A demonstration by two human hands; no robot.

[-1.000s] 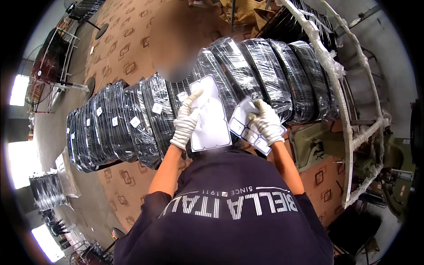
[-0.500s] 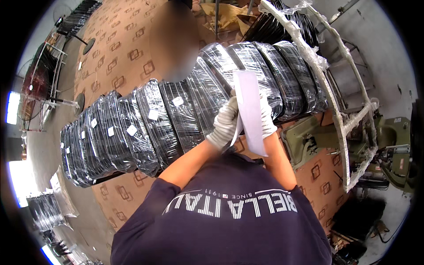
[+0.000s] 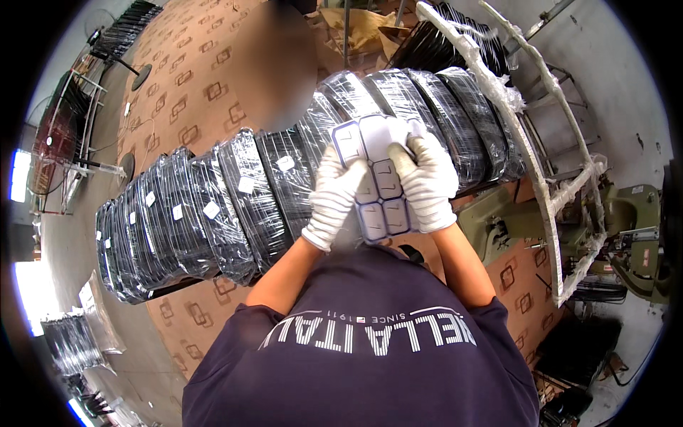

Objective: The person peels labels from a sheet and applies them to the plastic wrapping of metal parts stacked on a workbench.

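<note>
Both my hands wear pale striped work gloves and grip a sheet of labels [image 3: 373,212] in front of my chest. White labels with blue borders and dark handwritten marks face up on it. My left hand [image 3: 331,193] pinches the sheet's left edge, thumb on top. On the other side, my right hand [image 3: 427,178] has its thumb over the upper right part, with fingers partly hidden behind. Beyond the sheet runs a long row of black bundles [image 3: 284,192] wrapped in clear film. Small white labels [image 3: 211,210] stick to several bundles on the left.
A film-wrapped frame [image 3: 548,178] stands close on the right, near a green machine [image 3: 491,220]. Fans [image 3: 53,142] stand at the far left. A blurred shape [image 3: 276,71] covers part of the far side. Patterned brown flooring [image 3: 192,64] extends behind the row.
The sheet has turned from nearly edge-on to flat, so its labels now show. My hands have moved apart to its two sides, the left one shifting left.
</note>
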